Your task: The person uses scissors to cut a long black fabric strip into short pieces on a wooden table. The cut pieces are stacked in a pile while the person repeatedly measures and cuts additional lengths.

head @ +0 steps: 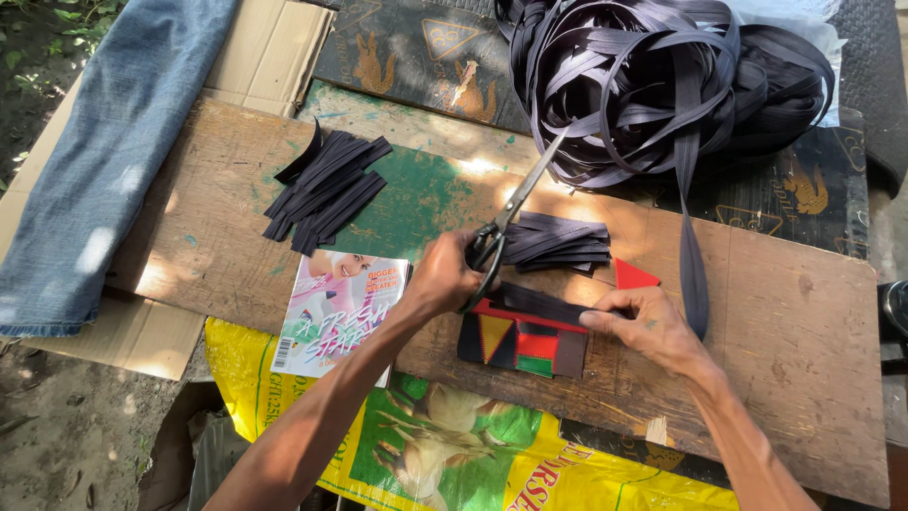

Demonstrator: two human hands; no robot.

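Two bare forearms reaching up from the lower edge of the frame, over a yellow sack (473, 454) and onto a wooden board (785, 322). Mid-cut, by the look of it: left hand (443, 279) closed through the handles of the scissors (506, 222), blades parted and pointing to the upper right; right hand (653, 326) flat, fingers pinning a black strap (539, 303) against a coloured block (515, 345) at centre frame. Calls for keeping the strap taut and level with the block's edge while closing the blades. Just beyond, a stack of cut pieces (558, 243); a second stack (322, 189) at upper left; at top right, the tangled strap coil (662, 85).
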